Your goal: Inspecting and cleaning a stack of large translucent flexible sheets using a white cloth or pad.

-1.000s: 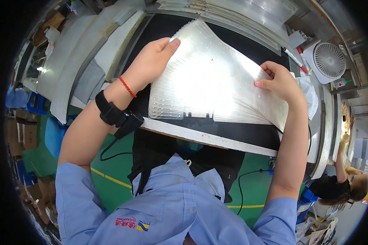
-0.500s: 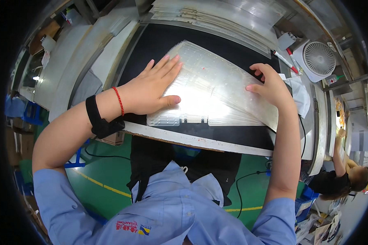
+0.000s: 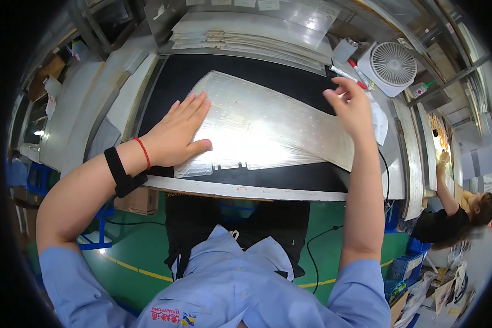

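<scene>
A fanned stack of clear, glossy plastic sheets (image 3: 279, 120) lies on a black mat (image 3: 147, 101), with small notches along its near edge. Flat against the stack's left side rests my left hand (image 3: 175, 131), fingers stretched out and thumb spread. My right hand (image 3: 352, 109) is raised over the right end of the sheets. Its fingers are loosely bent, thumb and forefinger apart, and nothing shows between them. Bright glare hides detail in the middle of the stack.
More stacked sheets (image 3: 251, 41) stand behind the mat. At the back right are a white fan (image 3: 392, 68), markers (image 3: 349, 76) and a white cloth (image 3: 378, 117). A black cable (image 3: 387, 169) hangs at the right. Another person (image 3: 454, 218) works far right.
My right hand has lifted off the sheets, its thumb no longer on them. My left hand stays flat on the stack. The whole view has shifted slightly.
</scene>
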Motion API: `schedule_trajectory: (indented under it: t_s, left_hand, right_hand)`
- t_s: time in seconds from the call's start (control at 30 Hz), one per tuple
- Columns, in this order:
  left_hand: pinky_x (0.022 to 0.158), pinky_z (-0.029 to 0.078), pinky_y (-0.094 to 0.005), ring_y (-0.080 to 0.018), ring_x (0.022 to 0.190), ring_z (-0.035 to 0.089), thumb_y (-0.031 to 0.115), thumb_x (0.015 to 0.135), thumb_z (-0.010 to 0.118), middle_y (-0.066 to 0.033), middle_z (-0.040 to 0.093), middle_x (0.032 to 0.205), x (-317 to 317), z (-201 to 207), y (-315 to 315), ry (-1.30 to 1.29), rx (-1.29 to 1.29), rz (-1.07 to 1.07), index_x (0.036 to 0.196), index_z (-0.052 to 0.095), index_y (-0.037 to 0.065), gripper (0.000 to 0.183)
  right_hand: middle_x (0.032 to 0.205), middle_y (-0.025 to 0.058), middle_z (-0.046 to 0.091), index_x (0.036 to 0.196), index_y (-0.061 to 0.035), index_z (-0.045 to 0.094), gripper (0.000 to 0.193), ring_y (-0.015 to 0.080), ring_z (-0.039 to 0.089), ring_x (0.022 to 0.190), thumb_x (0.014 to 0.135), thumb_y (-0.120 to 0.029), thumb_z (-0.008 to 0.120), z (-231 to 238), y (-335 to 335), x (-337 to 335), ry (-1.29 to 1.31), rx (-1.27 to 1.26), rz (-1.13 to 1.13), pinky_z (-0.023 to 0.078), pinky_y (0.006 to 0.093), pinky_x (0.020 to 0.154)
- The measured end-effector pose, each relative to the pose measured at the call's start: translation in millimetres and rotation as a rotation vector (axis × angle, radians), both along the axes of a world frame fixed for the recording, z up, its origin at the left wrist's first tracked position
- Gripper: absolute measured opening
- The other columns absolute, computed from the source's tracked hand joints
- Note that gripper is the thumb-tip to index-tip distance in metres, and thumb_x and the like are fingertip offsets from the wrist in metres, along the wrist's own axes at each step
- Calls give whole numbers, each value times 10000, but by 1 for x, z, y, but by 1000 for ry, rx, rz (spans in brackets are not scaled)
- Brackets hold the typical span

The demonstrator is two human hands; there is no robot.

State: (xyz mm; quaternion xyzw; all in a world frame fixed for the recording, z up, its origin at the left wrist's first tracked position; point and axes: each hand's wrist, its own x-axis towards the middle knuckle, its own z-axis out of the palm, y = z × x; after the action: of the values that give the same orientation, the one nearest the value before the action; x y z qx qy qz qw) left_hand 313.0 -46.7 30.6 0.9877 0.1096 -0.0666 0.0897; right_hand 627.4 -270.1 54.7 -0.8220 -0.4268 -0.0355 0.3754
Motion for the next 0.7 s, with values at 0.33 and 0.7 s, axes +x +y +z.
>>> schedule_trajectory:
  t_s: [0.33,0.7]
  left_hand:
    - [1223,105,-476,-378,1516,56,473,975,505,-260,94,1616,1,5,-1,69,8,10,1544,124,-46,859]
    - [1217,63,-485,-394,1515,-15,490,1012,437,-290,3,1613,-15,16,0,-141,-128,63,1548,47,-42,850]
  right_hand:
    - [1168,150,624,1162,-114,700,336,349,544,1144,829,-126,740,-29,-15,73,-352,-351,-38,455,443,955]
    - [1015,133,690,1105,-39,642,217,302,642,929,948,-186,615,-34,-14,84,-107,-145,-83,491,390,845]
